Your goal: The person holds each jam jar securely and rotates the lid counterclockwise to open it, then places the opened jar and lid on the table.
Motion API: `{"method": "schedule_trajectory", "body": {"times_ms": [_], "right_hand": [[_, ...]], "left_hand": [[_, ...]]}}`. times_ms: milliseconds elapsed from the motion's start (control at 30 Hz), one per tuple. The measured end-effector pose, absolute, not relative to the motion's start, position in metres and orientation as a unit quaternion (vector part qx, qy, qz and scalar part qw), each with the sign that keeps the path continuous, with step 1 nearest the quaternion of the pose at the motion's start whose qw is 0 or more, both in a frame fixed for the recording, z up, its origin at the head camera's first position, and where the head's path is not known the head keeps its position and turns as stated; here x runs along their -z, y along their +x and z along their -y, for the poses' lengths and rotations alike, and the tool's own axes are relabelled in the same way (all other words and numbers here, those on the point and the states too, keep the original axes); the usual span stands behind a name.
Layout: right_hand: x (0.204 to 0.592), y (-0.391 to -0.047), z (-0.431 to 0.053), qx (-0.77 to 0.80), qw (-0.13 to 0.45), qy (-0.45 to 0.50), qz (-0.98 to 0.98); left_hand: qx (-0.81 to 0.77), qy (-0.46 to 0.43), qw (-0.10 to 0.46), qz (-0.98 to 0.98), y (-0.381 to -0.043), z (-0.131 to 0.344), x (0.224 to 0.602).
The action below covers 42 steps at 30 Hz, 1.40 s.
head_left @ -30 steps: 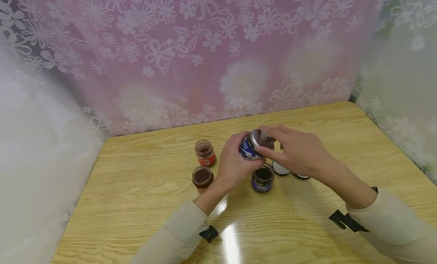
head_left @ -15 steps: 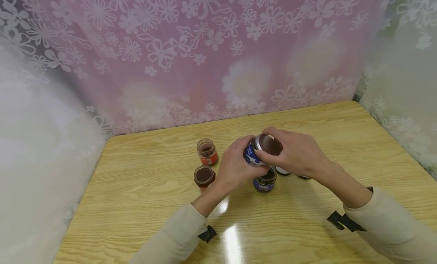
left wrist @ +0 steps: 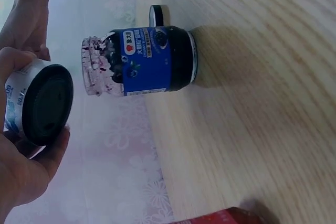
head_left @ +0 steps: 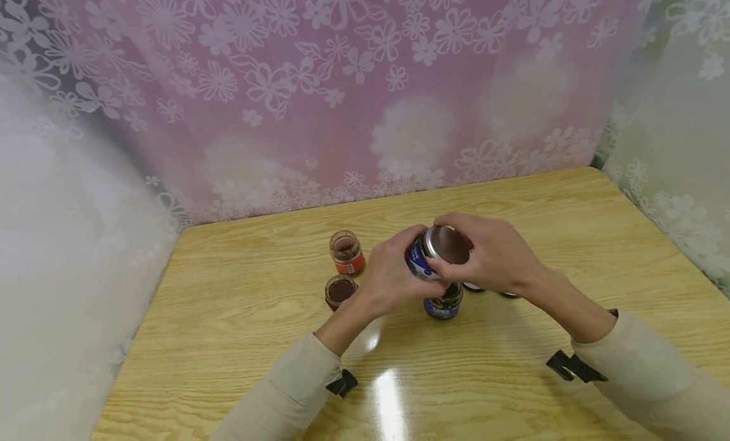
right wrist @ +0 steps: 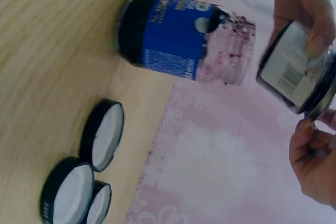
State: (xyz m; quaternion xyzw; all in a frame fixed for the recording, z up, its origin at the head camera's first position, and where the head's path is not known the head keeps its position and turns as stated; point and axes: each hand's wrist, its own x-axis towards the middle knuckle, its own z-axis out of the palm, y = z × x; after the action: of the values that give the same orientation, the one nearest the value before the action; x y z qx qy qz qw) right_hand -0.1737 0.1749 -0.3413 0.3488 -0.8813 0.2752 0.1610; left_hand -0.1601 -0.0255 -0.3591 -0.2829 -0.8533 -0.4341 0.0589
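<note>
My left hand (head_left: 390,273) grips a small glass jar (head_left: 419,257) with a blue-and-white label, held tilted above the table. The thumb and fingers of my right hand (head_left: 493,251) pinch the round metal lid (head_left: 447,244), which sits on the jar's mouth. From below, the left wrist view shows the held jar's dark base (left wrist: 48,104); its white label panel with a barcode (right wrist: 289,77) faces the right wrist camera. Just below the hands stands a lidless blueberry jam jar (left wrist: 147,61), purple smears inside its neck and dark jam lower down.
Two lidless jars of reddish-brown contents, one with a red label (head_left: 349,263) and one nearer jar (head_left: 341,291) partly behind my left wrist, stand to the left. Three black-rimmed lids (right wrist: 102,135) lie grouped right of the jam jar. A floral curtain (head_left: 319,111) hangs behind the wooden table (head_left: 239,339).
Both hands and the held jar have shifted slightly right and toward me. The right fingers have changed position around the lid. The standing jars stay in place.
</note>
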Motion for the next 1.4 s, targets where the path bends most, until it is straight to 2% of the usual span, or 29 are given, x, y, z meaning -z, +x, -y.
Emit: {"method": "schedule_trajectory", "body": {"times_ms": [133, 300, 500, 767, 900, 1400], "right_hand": [[0.341, -0.181, -0.180, -0.275, 0.157, 0.403, 0.859], [0.337, -0.187, -0.190, -0.272, 0.093, 0.453, 0.844], [0.329, -0.187, -0.196, -0.265, 0.022, 0.457, 0.849], [0.315, -0.183, -0.201, -0.244, -0.014, 0.468, 0.849], [0.308, -0.182, -0.204, -0.252, -0.009, 0.472, 0.844], [0.313, -0.185, -0.218, -0.357, 0.028, 0.432, 0.828]], "left_hand": [[0.448, -0.293, 0.042, 0.844, -0.160, 0.029, 0.359], [0.463, -0.295, -0.001, 0.836, -0.162, 0.032, 0.360], [0.467, -0.283, -0.034, 0.837, -0.162, 0.034, 0.361], [0.519, -0.285, -0.110, 0.798, -0.166, 0.039, 0.363], [0.546, -0.294, -0.131, 0.774, -0.168, 0.042, 0.364], [0.562, -0.253, -0.090, 0.782, -0.168, 0.039, 0.367]]}}
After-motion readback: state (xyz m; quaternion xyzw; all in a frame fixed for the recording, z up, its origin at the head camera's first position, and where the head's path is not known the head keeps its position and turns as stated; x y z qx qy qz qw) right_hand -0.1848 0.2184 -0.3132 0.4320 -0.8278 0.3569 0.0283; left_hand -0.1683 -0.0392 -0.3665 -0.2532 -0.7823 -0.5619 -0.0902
